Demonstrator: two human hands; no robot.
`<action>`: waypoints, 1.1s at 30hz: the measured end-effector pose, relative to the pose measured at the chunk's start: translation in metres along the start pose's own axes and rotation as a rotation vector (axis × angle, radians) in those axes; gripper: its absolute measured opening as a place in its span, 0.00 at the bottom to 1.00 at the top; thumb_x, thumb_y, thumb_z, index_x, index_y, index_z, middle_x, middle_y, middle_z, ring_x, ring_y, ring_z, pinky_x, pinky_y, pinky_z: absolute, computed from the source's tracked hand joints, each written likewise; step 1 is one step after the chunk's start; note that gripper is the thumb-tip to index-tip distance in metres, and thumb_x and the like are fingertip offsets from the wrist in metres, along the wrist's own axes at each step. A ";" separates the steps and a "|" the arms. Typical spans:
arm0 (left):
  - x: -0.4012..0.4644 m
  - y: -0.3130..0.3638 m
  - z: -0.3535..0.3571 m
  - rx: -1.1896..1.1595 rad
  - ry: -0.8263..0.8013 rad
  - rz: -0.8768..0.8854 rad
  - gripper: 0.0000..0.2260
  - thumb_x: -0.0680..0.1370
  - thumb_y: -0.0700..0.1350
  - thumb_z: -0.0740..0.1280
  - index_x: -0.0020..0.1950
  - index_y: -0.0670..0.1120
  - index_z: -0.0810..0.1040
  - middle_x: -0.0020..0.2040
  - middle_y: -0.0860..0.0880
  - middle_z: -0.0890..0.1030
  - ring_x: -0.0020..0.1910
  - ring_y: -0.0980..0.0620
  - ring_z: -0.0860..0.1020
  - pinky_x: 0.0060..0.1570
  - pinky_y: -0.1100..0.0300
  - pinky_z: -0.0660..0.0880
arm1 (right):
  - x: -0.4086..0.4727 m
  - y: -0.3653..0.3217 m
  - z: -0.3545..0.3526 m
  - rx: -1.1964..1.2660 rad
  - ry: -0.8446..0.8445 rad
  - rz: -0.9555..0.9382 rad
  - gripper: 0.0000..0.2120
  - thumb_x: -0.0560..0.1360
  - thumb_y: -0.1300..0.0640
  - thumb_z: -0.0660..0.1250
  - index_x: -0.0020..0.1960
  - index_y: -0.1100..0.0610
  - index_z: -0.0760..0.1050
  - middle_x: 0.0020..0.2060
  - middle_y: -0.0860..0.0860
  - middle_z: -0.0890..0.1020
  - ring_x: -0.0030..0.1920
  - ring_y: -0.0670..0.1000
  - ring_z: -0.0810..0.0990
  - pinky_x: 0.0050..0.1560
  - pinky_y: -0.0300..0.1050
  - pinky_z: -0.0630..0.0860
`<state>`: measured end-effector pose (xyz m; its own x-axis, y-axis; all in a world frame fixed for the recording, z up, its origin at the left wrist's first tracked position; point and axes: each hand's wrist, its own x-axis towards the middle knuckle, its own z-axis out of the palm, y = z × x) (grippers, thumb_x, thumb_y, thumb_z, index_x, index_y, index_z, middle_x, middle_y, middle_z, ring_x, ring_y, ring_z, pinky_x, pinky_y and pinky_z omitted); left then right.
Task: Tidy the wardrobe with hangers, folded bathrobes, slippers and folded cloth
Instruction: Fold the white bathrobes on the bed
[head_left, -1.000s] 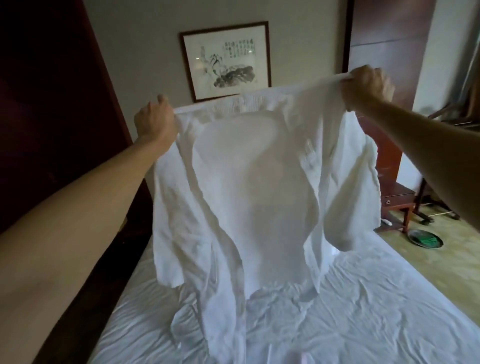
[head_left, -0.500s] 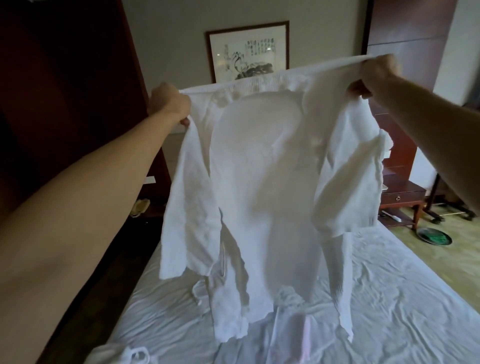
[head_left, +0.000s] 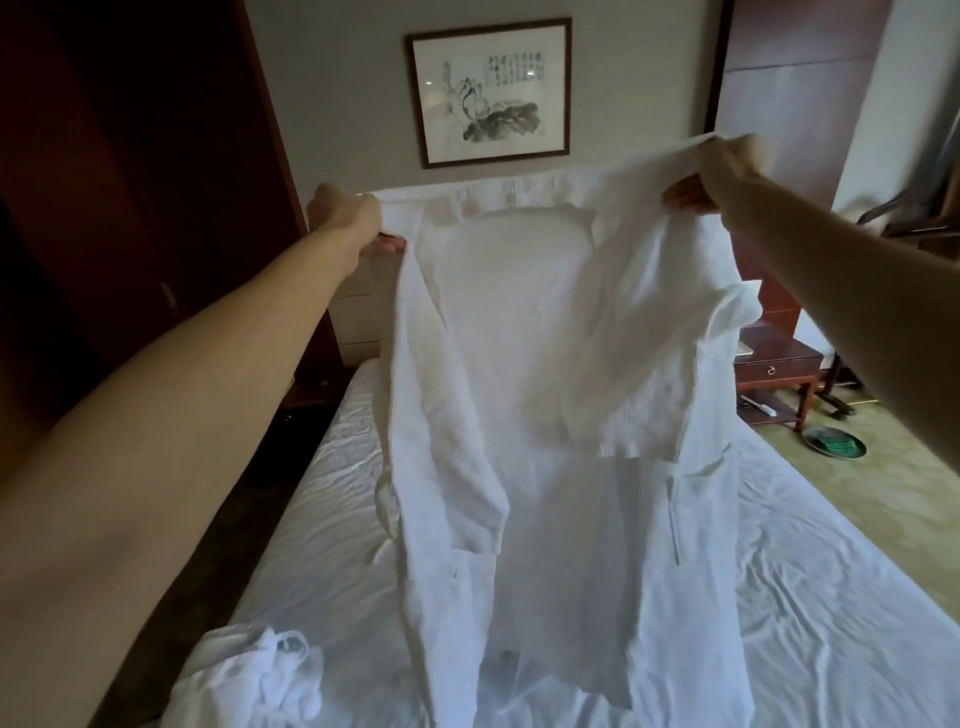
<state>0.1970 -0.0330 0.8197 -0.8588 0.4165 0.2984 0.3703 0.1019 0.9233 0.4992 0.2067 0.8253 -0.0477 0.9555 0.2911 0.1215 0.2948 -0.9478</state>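
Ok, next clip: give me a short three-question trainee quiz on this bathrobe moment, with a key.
1. True or false: the white bathrobe already lies folded flat on the bed.
2. Which hand grips the robe at the higher point in the head view? A. left hand B. right hand
3. Fill in: near the bottom left of the view a second piece of white cloth lies ______ on the bed.

Key
1. False: it is held up, spread between both hands, with its lower part reaching the sheet.
2. B
3. crumpled
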 end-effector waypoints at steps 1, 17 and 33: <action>0.000 -0.005 0.003 0.000 -0.017 -0.006 0.12 0.80 0.36 0.57 0.63 0.38 0.72 0.55 0.38 0.79 0.30 0.45 0.85 0.32 0.56 0.83 | -0.001 0.007 0.000 0.016 0.005 0.024 0.17 0.79 0.58 0.52 0.54 0.66 0.76 0.36 0.59 0.85 0.29 0.52 0.85 0.24 0.40 0.76; 0.080 -0.186 0.183 -0.035 -0.217 -0.197 0.16 0.84 0.37 0.56 0.72 0.38 0.67 0.58 0.39 0.81 0.33 0.53 0.85 0.30 0.63 0.81 | 0.082 0.217 0.080 -0.090 -0.123 0.281 0.21 0.76 0.54 0.50 0.59 0.62 0.76 0.37 0.53 0.87 0.29 0.50 0.82 0.39 0.43 0.77; 0.035 -0.389 0.271 -0.259 -0.100 -0.688 0.13 0.80 0.50 0.68 0.53 0.39 0.79 0.49 0.42 0.83 0.39 0.46 0.84 0.40 0.56 0.83 | 0.047 0.434 0.112 0.085 -0.158 0.605 0.20 0.80 0.43 0.50 0.60 0.53 0.71 0.46 0.54 0.86 0.38 0.55 0.85 0.43 0.47 0.74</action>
<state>0.1189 0.1869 0.4052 -0.8255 0.4172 -0.3801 -0.3461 0.1579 0.9248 0.4385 0.3788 0.4135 -0.1418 0.9380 -0.3163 0.0934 -0.3054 -0.9476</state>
